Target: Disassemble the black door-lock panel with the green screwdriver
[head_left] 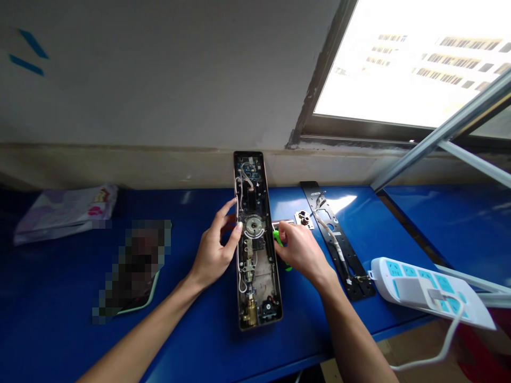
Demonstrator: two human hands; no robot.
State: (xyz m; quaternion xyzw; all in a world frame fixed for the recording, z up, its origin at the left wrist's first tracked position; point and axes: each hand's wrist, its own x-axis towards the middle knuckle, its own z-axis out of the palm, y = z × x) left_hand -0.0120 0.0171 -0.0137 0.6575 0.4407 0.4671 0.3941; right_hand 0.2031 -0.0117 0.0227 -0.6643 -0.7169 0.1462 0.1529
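A long, narrow electronic door lock housing (261,282) lies open on the blue table, its circuit board, round metal disc, wires and brass-coloured part exposed. My left hand (217,239) grips its left edge, thumb on the rim near the disc and fingers along the side. Against the right edge, my right hand (299,244) is closed around a green-handled tool (278,237); most of that tool is hidden under the hand. Just beyond my right hand sits a small metal plate with a round part (304,219).
A black perforated cover plate (339,239) with a cable lies at right. Beside it is a white power strip (433,292) with a plugged-in charger. A phone (138,271), partly pixelated, and a purple-white packet (66,213) lie left. Metal frame bars (443,127) cross at right.
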